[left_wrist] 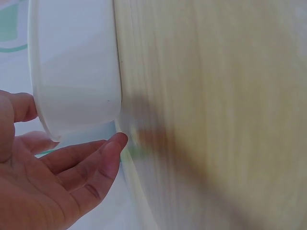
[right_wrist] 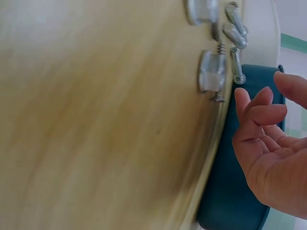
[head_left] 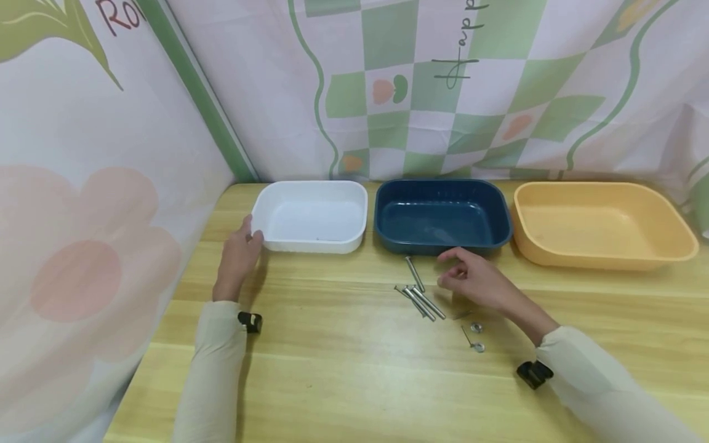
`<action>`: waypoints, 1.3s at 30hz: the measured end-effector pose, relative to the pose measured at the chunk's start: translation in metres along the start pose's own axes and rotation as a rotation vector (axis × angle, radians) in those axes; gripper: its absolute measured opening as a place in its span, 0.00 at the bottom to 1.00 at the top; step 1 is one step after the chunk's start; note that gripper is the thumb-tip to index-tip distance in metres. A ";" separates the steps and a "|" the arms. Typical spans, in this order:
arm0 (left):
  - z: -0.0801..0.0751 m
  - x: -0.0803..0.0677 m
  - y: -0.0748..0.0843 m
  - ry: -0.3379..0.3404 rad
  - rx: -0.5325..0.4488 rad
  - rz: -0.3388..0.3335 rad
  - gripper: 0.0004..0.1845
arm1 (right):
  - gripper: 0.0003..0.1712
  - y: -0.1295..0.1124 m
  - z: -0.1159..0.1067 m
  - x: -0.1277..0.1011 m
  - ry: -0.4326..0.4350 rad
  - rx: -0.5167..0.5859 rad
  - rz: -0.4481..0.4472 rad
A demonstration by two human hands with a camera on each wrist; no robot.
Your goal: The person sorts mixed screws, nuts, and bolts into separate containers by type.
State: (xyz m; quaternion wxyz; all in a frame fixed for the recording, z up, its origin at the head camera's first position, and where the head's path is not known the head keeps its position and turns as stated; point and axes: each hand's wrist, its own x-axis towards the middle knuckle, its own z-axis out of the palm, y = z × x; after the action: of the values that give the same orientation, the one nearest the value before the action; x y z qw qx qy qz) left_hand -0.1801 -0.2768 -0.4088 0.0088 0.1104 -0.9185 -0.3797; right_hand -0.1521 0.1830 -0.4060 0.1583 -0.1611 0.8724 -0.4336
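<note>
Head view: three trays stand in a row at the back of the desk (head_left: 354,381), with a white tray (head_left: 311,215) on the left, a dark blue tray (head_left: 442,215) in the middle and an orange tray (head_left: 600,223) on the right.
Loose hardware: a small bundle of long bolts (head_left: 421,296) lies on the bare wood just in front of the blue tray; two washers (head_left: 477,337) and a thin screw lie a little nearer the person, apart from the bundle.
Left hand (head_left: 239,257): its grip is spread, with relaxed fingers resting against the near left corner of the white tray and nothing held; the left wrist view shows the fingers (left_wrist: 103,155) just under the tray's rounded wall.
Right hand (head_left: 475,278): its grip is loose and half spread, pinching nothing; it hovers between the bolts and the blue tray's front wall, close to both.
Right wrist view: blurred, though bolt heads and nuts (right_wrist: 212,72) show near the fingertips (right_wrist: 254,108).
Risk, rolling: the bolts lie side by side, so a careless brush from the right hand would likely scatter them across the desk.
Risk, small parts: the washers are flat and thin; I judge they would be hard to lift cleanly and could slide away instead.
Risk, tray: the white tray looks light, so a push from the left hand could shove it into the blue one.
Risk, mixed pick: grabbing the whole bundle at once may let one bolt slip out.
</note>
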 end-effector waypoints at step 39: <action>0.000 -0.002 -0.001 -0.001 -0.027 -0.003 0.35 | 0.19 -0.012 0.035 0.027 0.090 -0.106 0.039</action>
State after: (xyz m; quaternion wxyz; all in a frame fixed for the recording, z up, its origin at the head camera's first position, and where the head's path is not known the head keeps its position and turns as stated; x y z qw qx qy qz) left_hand -0.1783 -0.2775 -0.4094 0.0090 0.1113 -0.9131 -0.3922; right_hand -0.1601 0.1400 -0.4205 0.1186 -0.1328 0.9032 -0.3906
